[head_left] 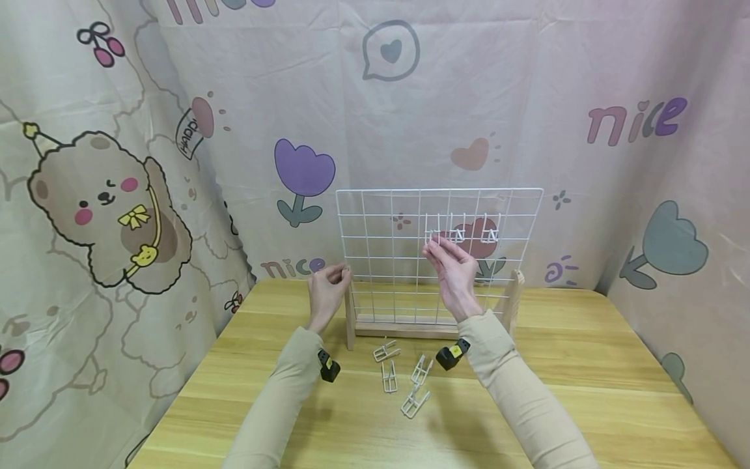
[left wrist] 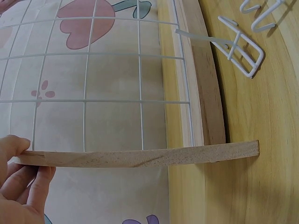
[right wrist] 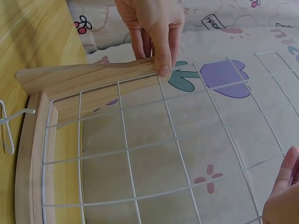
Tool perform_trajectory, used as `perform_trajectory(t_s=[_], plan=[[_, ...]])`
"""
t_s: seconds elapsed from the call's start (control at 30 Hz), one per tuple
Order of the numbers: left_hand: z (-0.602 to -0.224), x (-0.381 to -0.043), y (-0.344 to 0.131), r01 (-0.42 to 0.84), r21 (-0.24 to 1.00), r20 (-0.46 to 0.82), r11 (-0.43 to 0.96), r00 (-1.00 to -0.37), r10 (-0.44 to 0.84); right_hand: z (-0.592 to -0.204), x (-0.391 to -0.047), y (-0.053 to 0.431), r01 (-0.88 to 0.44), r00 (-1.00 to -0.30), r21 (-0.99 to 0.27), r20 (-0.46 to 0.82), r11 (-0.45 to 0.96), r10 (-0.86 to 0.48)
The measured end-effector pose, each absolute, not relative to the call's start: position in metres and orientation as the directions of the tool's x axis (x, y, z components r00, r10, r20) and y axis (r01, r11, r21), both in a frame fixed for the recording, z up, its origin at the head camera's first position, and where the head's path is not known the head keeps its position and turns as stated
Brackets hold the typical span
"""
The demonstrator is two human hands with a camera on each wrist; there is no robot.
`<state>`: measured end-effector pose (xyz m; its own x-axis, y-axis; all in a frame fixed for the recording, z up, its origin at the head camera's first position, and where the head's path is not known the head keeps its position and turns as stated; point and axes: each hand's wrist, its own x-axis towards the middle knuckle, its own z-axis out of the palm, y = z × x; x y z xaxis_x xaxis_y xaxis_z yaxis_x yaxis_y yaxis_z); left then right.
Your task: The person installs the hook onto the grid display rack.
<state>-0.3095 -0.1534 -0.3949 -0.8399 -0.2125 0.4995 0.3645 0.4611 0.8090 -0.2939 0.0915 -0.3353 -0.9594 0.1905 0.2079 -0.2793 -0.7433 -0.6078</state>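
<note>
A white wire grid panel stands upright in a wooden stand. My left hand grips the top of the stand's left post between thumb and fingers. Near the upper middle of the grid, my right hand pinches the lower end of a white wire hook that lies against the wires. Its fingertips cover part of the hook, so whether it is caught on the wires is hidden. To the right of that hand, two similar hooks, a nearer one and a farther one, hang on the grid.
Several loose white hooks lie on the wooden table in front of the stand, among them one near its base and another closer to me. The right post rises beside the grid. A printed curtain hangs behind.
</note>
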Motion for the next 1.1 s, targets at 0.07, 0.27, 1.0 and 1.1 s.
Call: perform_trajectory(t_s=[0.07,0.27,1.0,1.1], plan=[[-0.395,-0.309,-0.153,0.364,0.808,0.501,0.464,-0.839,-0.213,-0.335,-0.294,0.091,-0.279,-0.96,-0.61,0.204,-0.742,0.193],[-0.395,-0.309,-0.153,0.358,0.808,0.498,0.467,-0.84,-0.218,-0.336,-0.293,0.091,-0.274,-0.962,-0.63,0.186,-0.727,0.201],[-0.395,-0.309,-0.153,0.35,0.824,0.481,0.445,-0.848,-0.223,-0.356,-0.282,0.099,-0.286,-0.958,-0.794,0.228,-0.537,0.173],[-0.394,-0.308,-0.152,0.349,0.823,0.48,0.447,-0.85,-0.219,-0.364,-0.276,0.104,-0.268,-0.963,-0.849,0.247,-0.455,0.107]])
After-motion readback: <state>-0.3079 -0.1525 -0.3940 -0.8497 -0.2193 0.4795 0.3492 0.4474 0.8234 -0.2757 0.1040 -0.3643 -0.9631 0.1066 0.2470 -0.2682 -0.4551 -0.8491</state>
